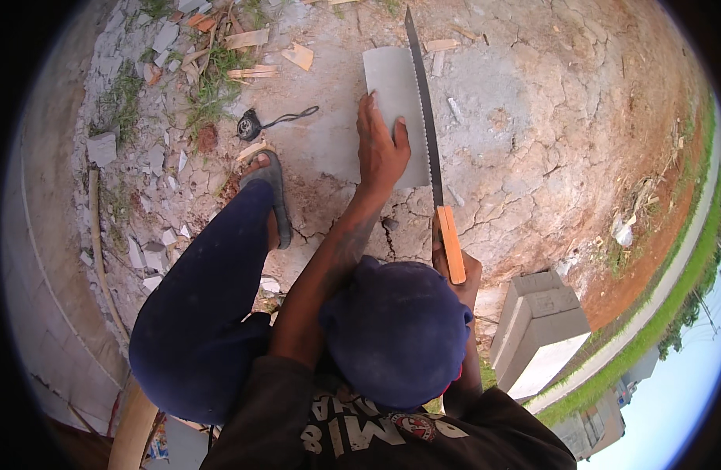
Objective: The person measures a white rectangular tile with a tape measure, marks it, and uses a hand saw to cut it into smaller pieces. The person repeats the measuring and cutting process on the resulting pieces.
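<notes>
A flat, rectangular grey slab [403, 117] lies on the cracked ground ahead of me. My left hand [384, 149] rests palm down on it, fingers stretched out and thumb apart. Along the slab's right edge runs the long dark blade of a handsaw [426, 110], its teeth toward the slab and its tip pointing away from me. The blade is at or very close to that edge; whether it touches, I cannot tell. My right hand [470, 270] is closed round the saw's orange-brown handle [450, 247], its fingers partly hidden by the handle.
A black tape measure [249, 125] with a wrist strap lies left of the slab, near my sandalled foot [272, 188]. Grey blocks [536, 329] stand at right. Broken chips [153, 254] and wood scraps [300, 56] litter the left and far ground. A stick [100, 243] lies farther left.
</notes>
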